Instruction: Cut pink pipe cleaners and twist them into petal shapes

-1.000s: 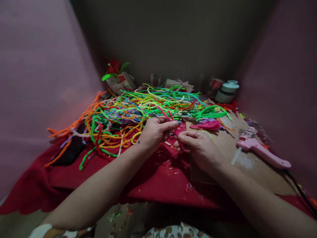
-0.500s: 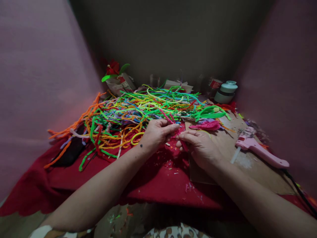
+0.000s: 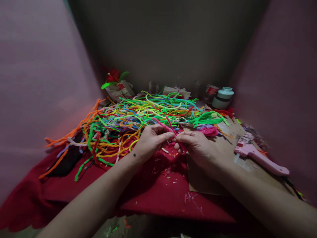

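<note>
My left hand [image 3: 154,138] pinches a pink pipe cleaner [image 3: 160,123] between thumb and forefinger. Close beside it, fingertips nearly touching, my right hand [image 3: 195,143] is closed on the lower part of the same pink piece. Two pink ends stick up and to the left from between the hands. Behind them spreads a large tangled heap of pipe cleaners [image 3: 138,115] in green, orange, yellow and other colours. A pink bundle [image 3: 209,131] lies just past my right hand, below a looped green bundle [image 3: 208,118].
A pink glue gun [image 3: 260,157] rests on cardboard [image 3: 205,180] at the right. A light-blue lidded jar [image 3: 223,98] stands at the back right, a red flower [image 3: 113,75] at the back left. Small scraps litter the red cloth [image 3: 153,195].
The view has shifted slightly, so the table items sit lower in the picture. Both hands have stayed together on the pink pipe cleaner, whose upper ends now spread wider apart.
</note>
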The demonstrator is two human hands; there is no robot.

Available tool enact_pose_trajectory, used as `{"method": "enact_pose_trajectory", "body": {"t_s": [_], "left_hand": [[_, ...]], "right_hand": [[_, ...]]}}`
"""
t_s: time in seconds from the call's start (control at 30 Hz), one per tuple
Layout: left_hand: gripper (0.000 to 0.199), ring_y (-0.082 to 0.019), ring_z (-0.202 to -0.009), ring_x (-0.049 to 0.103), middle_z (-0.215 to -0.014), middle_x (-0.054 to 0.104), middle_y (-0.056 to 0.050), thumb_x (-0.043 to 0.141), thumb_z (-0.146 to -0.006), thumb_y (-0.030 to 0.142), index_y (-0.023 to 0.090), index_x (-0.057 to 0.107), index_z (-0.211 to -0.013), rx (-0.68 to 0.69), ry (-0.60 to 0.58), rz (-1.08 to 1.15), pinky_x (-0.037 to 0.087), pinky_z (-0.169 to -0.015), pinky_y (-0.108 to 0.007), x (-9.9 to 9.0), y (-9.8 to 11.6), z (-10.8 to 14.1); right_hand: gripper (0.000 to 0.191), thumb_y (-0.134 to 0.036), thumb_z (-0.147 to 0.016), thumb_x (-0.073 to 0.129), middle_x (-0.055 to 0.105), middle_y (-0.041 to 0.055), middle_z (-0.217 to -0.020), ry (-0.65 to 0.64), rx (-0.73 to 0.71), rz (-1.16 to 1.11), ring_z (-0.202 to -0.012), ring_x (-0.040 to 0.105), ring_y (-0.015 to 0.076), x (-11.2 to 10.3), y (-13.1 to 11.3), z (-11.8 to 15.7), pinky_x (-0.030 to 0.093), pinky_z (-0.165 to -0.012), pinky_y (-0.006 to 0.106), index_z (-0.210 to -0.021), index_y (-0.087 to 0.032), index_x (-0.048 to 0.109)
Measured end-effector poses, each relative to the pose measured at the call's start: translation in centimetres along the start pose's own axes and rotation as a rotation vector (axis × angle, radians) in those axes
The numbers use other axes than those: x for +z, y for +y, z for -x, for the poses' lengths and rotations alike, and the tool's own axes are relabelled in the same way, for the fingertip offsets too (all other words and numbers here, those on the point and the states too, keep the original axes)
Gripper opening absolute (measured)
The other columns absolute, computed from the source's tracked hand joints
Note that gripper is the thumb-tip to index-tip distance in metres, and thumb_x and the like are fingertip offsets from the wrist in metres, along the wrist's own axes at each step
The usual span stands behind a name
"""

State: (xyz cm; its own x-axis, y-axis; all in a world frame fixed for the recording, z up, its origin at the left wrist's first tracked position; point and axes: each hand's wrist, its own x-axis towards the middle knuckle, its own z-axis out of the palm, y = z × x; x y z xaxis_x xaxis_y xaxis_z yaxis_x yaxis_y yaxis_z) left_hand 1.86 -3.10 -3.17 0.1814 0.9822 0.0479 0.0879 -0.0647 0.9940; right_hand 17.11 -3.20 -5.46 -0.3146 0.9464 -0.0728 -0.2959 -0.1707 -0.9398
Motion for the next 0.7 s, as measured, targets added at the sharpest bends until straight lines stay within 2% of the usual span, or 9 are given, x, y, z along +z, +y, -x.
{"method": "enact_pose_trajectory", "body": {"t_s": [0.07, 0.17, 0.57, 0.63, 0.7], "left_hand": [[0.014, -0.009, -0.057, 0.052, -0.064, 0.062, -0.001, 0.07, -0.066, 0.026, 0.014, 0.068, -0.072, 0.045, -0.006, -0.026, 0.041, -0.054, -0.019, -0.1, -0.2, 0.0], [0.015, -0.012, -0.066, 0.055, -0.071, 0.064, -0.002, 0.07, -0.068, 0.027, 0.016, 0.07, -0.077, 0.103, -0.002, -0.065, 0.045, -0.061, -0.021, 0.0, -0.6, 0.0], [0.018, -0.014, -0.07, 0.058, -0.078, 0.067, -0.005, 0.064, -0.074, 0.028, 0.013, 0.068, -0.083, 0.216, -0.027, -0.207, 0.048, -0.066, -0.025, 0.1, -1.4, -0.1], [0.017, -0.014, -0.069, 0.058, -0.076, 0.067, -0.004, 0.063, -0.075, 0.028, 0.013, 0.068, -0.083, 0.26, -0.024, -0.262, 0.048, -0.065, -0.025, 0.2, -1.4, -0.1], [0.014, -0.014, -0.069, 0.058, -0.074, 0.065, -0.004, 0.062, -0.077, 0.026, 0.013, 0.067, -0.08, 0.372, -0.014, -0.33, 0.048, -0.066, -0.025, 0.1, -1.5, 0.0]], "right_hand": [[0.012, -0.02, -0.067, 0.062, 0.057, -0.0011, -0.047, -0.008, 0.024, -0.021, -0.043, 0.047, 0.0094, -0.2, 0.3, -0.1, 0.035, -0.048, 0.024, -0.056, -0.016, 0.062], [0.012, -0.021, -0.067, 0.064, 0.058, -0.0009, -0.048, -0.016, 0.02, -0.027, -0.043, 0.047, 0.0085, -0.6, 0.4, -0.1, 0.034, -0.047, 0.023, -0.057, -0.015, 0.062], [0.016, -0.029, -0.064, 0.068, 0.059, -0.0003, -0.047, -0.028, 0.116, -0.065, -0.04, 0.049, 0.0087, -1.1, 0.4, 0.2, 0.035, -0.043, 0.022, -0.062, -0.014, 0.061], [0.016, -0.029, -0.065, 0.067, 0.059, -0.0004, -0.048, -0.043, 0.098, -0.071, -0.041, 0.05, 0.0086, -1.3, 0.6, 0.2, 0.035, -0.043, 0.022, -0.064, -0.014, 0.062], [0.015, -0.028, -0.067, 0.066, 0.06, -0.0002, -0.05, -0.049, 0.09, -0.072, -0.042, 0.05, 0.0087, -1.3, 0.7, 0.2, 0.036, -0.044, 0.022, -0.064, -0.014, 0.062]]}}
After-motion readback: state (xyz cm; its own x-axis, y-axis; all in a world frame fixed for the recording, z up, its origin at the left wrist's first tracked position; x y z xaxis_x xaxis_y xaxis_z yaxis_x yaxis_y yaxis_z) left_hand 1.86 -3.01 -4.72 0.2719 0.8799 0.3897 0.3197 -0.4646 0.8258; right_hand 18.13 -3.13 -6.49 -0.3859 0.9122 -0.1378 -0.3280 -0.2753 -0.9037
